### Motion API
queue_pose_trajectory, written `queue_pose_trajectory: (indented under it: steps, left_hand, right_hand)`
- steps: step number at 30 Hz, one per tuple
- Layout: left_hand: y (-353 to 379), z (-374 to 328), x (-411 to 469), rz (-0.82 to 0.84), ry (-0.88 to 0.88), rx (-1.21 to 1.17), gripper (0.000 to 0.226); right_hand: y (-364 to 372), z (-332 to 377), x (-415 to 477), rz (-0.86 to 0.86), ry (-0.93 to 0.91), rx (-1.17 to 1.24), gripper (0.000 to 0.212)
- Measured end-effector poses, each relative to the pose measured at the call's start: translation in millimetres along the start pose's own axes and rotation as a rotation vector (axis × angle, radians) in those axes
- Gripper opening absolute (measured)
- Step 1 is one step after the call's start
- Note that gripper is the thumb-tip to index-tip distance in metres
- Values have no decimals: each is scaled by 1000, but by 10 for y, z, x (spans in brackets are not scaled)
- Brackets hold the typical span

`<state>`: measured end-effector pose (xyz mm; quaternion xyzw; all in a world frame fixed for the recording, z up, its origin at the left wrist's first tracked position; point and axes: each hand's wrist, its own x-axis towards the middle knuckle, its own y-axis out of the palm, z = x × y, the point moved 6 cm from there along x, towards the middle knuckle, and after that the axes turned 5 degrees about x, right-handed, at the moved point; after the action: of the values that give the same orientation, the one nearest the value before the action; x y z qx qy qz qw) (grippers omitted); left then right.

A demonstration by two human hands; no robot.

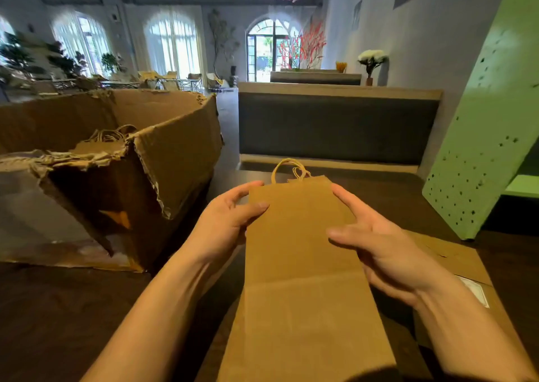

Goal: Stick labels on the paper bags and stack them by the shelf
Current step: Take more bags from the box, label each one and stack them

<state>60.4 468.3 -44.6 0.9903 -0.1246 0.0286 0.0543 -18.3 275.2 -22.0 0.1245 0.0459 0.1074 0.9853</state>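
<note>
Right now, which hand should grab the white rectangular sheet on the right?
Right, likely: the right hand holds the flat brown paper bag on the side nearest the white rectangular sheet; the left hand would cross the bag.

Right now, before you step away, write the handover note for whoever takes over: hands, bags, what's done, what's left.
Left hand: grips the left edge of a flat paper bag, thumb on top.
Right hand: holds the same bag at its right edge.
Bag: above the dark table, handles pointing away; no label on the face that shows.
More bags: handles poke out of the torn cardboard box at left.
Done: perhaps one; a flat brown piece with a white label lies under the right wrist.
Left: label this bag and the rest, then stack them; no stack in view.
</note>
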Motion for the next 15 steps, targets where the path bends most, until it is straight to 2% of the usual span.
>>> queue_pose_trajectory:
  steps: [4, 9, 12, 15]
  left_hand:
    - [58, 21, -15, 82, -11, 120, 35]
    - [56, 43, -19, 63, 13, 245, 17]
    - [56, 70, -11, 6, 72, 397, 19]
    - [15, 90, 35, -59, 162, 630, 17]
  right_hand:
    - [-137, 24, 37, -179, -77, -39, 55]
    - [-266, -14, 110, -239, -118, -502, 26]
    - [-325, -32, 177, -310, -194, -775, 19]
    - [-379, -76, 235, -350, -248, -863, 21]
